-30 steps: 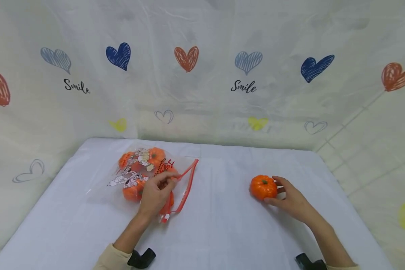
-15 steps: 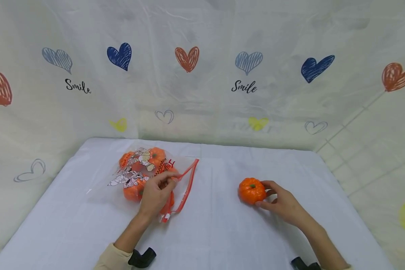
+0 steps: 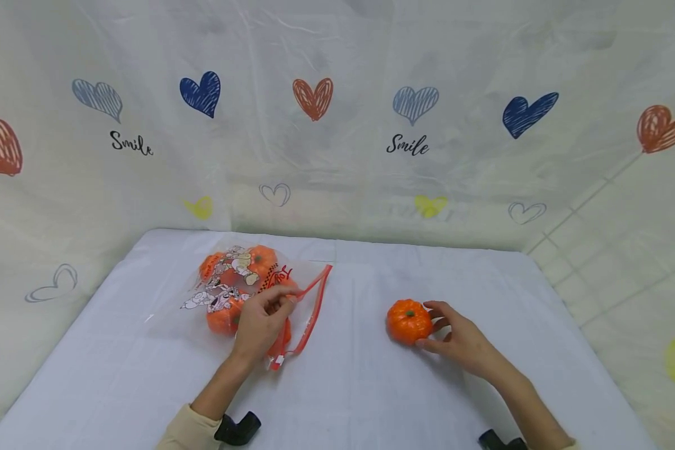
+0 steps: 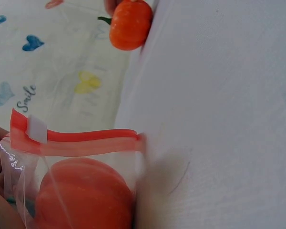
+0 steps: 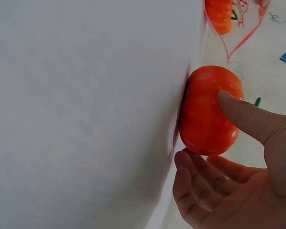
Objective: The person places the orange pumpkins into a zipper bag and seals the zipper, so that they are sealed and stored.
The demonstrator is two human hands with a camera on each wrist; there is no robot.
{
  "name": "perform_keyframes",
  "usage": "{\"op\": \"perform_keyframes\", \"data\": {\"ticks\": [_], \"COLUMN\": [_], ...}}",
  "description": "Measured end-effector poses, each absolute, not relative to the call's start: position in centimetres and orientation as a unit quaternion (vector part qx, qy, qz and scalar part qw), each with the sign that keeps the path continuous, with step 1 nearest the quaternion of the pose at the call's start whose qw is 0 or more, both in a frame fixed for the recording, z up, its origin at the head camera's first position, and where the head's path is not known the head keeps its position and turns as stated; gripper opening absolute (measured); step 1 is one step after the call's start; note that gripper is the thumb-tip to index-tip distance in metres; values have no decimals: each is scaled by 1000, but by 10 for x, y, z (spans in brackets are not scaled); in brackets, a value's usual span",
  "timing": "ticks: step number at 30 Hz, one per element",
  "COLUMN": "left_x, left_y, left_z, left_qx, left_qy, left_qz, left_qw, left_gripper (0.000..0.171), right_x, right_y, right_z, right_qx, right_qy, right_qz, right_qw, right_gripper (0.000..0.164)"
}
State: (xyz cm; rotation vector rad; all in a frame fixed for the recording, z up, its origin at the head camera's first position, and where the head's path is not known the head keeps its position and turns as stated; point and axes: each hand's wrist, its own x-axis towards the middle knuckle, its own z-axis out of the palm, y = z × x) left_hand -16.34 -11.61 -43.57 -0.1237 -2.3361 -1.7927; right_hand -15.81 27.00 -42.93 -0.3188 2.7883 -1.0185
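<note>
My left hand pinches the red zip edge of a clear zip bag printed with cartoon figures. Its mouth gapes toward the right. Several orange toy pumpkins lie inside the bag, partly hidden by the print and the hand. The left wrist view shows the white zip slider above one bagged pumpkin. To the right, a loose toy pumpkin with a green stem sits on the table. My right hand holds it from its right side, thumb on the near face and fingers curled about it.
A white cloth covers the table. Behind it hangs a pale curtain printed with hearts and "Smile". Black wrist mounts show by both forearms at the bottom.
My right hand has moved left across the table with the loose pumpkin, nearer the bag's mouth. The left hand and the bag have stayed put.
</note>
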Motion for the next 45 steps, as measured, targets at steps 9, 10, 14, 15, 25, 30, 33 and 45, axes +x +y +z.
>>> {"op": "perform_keyframes", "data": {"ticks": [9,10,14,15,25,30,33,45], "left_x": [-164,-164,-165,-165,-165,-165,-166,-165], "left_y": [-116,-116,-115,-115,-118,-120,-119,-119], "left_z": [-436,-436,-435,-435,-434,-434,-435,-437], "left_qx": [-44,-45,-45,-45,-52,-57,-59,-49], "left_qy": [-789,-789,-788,-787,-786,-782,-782,-787], "left_qz": [-605,-605,-606,-607,-608,-612,-613,-607], "left_qw": [99,99,98,98,103,101,99,94], "left_gripper": [16,16,16,16,16,16,16,16], "right_x": [-159,-159,-160,-160,-162,-162,-160,-154], "right_y": [259,257,250,249,231,221,215,198], "right_z": [-428,-428,-426,-426,-427,-427,-427,-433], "right_qx": [-150,-151,-150,-149,-147,-145,-146,-172], "right_qy": [920,921,924,924,920,916,912,900], "right_qz": [-348,-346,-340,-341,-352,-363,-369,-385], "right_qw": [96,96,91,89,84,95,103,109], "right_gripper": [84,83,80,80,81,80,79,78]}}
